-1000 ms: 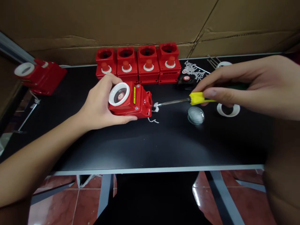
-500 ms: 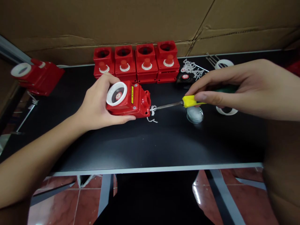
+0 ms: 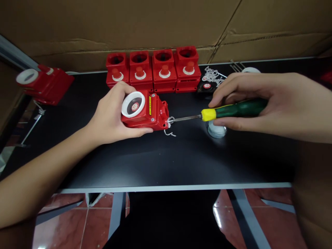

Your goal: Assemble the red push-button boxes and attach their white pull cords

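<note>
With 12 o'clock pointing away from the wearer, the relation that counts is the screwdriver (image 3: 238,109) to the near-right end of the red housing (image 3: 159,112). The right hand (image 3: 282,107) has thumb and fingers closed around its green handle, while the steel shaft (image 3: 186,118) runs out past a yellow collar (image 3: 209,114) toward just below 9 o'clock, its long axis almost crosswise. Its tip meets the knotted white string (image 3: 170,133) at the housing's corner; whether it sits in a screw there is too small to tell. The left hand (image 3: 107,116) is much the nearer to the housing, clasping it from the 9 o'clock side with thumb along the near edge, fingers mostly hidden behind. The housing lies over the black table (image 3: 145,166) at the left hand's 3 o'clock, white ring (image 3: 125,103) at the palm end, long axis aimed between 3 and 4, so tool and housing run nearly in line. The clear lens (image 3: 218,131) is at about 4 o'clock from the housing, partly behind the right thumb, and four red housings (image 3: 164,84) stand in a row at 12.
</note>
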